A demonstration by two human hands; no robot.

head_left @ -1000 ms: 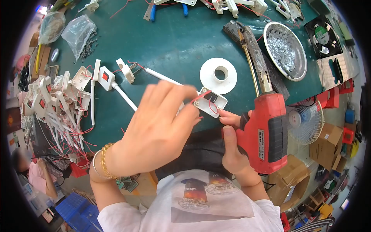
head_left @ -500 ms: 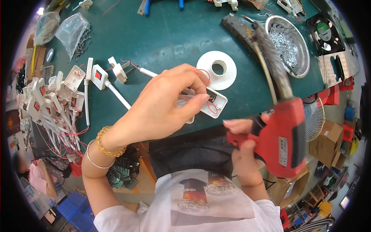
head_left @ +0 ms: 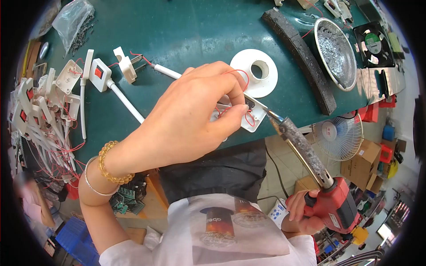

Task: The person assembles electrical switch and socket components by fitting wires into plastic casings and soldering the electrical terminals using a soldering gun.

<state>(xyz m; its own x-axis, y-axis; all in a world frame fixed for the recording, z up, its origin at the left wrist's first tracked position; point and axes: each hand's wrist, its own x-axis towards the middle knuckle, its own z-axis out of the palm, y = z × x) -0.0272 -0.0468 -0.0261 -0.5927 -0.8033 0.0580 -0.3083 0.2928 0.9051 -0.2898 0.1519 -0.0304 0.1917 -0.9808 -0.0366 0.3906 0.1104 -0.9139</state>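
My left hand (head_left: 191,111) reaches over the green bench, thumb and forefinger pinched on a thin red wire (head_left: 250,117). Beneath these fingers lies an open white plastic housing (head_left: 254,126), partly covered by the hand. A white cable (head_left: 166,71) runs under the knuckles. In my right hand (head_left: 306,212) is a red soldering gun (head_left: 339,206), gripped by its handle. Its metal tip points left, close to the housing's right edge; whether it touches I cannot tell. Just behind the housing stands a white solder spool (head_left: 242,66).
A metal dish of solder scraps (head_left: 333,55) and a dark bar (head_left: 301,57) lie at the right. White switch housings with cables (head_left: 44,115) pile up at the left. A plastic bag (head_left: 73,22) is at the back left, and a fan (head_left: 337,135) stands beyond the bench edge.
My right hand has lowered the soldering gun, and its tip has come from near the dish down to the housing. The left hand keeps its pinch. The camera view has shifted slightly.
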